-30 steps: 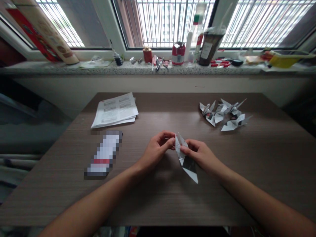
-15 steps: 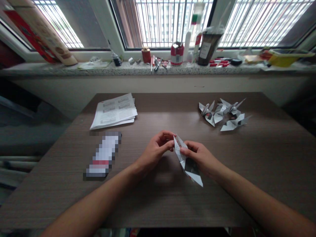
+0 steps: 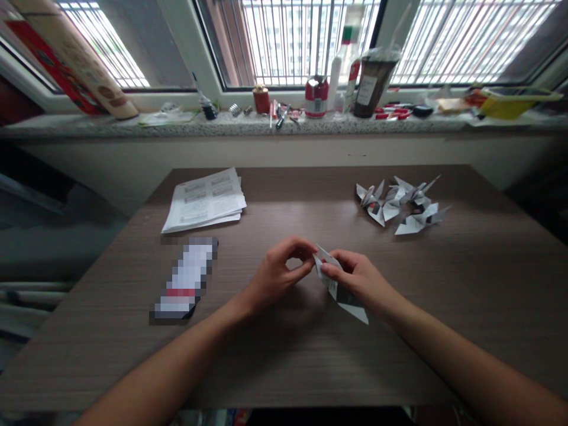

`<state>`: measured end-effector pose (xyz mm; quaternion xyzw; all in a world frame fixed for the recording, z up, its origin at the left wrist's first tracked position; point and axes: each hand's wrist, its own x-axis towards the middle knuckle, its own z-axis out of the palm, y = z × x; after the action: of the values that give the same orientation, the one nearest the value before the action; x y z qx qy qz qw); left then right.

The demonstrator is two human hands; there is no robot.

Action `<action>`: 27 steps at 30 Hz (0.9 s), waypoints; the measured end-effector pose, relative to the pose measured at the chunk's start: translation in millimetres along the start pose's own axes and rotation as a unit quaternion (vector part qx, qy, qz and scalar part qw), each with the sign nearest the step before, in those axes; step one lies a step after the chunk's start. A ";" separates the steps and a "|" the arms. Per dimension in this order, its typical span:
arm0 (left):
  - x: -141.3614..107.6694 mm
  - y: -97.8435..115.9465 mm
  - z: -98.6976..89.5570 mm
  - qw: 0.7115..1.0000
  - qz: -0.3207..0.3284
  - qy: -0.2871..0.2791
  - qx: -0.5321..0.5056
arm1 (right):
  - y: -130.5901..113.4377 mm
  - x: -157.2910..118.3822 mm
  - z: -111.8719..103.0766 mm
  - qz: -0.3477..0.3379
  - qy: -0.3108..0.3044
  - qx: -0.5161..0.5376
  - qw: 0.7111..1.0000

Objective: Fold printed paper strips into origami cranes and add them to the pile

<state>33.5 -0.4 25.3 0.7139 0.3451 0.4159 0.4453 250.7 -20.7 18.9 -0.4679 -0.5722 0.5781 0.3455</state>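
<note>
A partly printed origami crane (image 3: 354, 312), white with a dark patch, is held above the table between my hands. My right hand (image 3: 355, 273) grips its middle, thumb on the near face and fingers behind. With thumb and forefinger closed, my left hand (image 3: 286, 263) pinches a pointed tip at the crane's upper left. A gap shows between that thumb and the curled forefinger. The crane's lower point sticks out below my right hand, and its far side is hidden by the fingers.
Several finished paper cranes (image 3: 375, 207) lie at the back right of the wooden table (image 3: 284, 361). A stack of printed paper squares (image 3: 206, 198) sits back left, with a blurred-out phone (image 3: 189, 278) nearer me. Cans, bottles and a cup (image 3: 373, 89) line the windowsill.
My left thumb and forefinger have closed onto the crane's tip. The crane has turned a little in my right hand, its lower point rising slightly.
</note>
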 end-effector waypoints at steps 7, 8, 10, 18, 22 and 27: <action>2.8 2.0 -2.4 0.993 0.076 0.010 0.093 | -3.1 1.8 -2.2 -0.014 0.010 -0.042 0.999; 3.0 1.8 -2.4 0.992 0.080 0.012 0.100 | -3.4 1.7 -2.2 -0.016 0.012 -0.048 0.999; 3.1 1.2 -2.3 0.990 0.087 0.014 0.111 | -3.8 1.5 -2.0 -0.020 0.018 -0.057 0.998; 1.0 2.0 1.2 0.986 0.100 0.030 0.132 | -8.1 0.3 0.7 -0.047 0.049 -0.077 0.995; -0.7 3.3 4.8 0.987 0.088 0.037 0.132 | -10.1 0.1 0.5 -0.057 0.053 -0.080 0.994; -2.5 2.6 8.8 0.988 0.081 0.038 0.127 | -6.0 0.1 0.9 -0.063 0.062 -0.091 0.992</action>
<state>40.8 -6.6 24.8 0.7738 0.3524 0.4307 0.3025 248.9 -20.3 24.7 -0.4949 -0.6282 0.4710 0.3722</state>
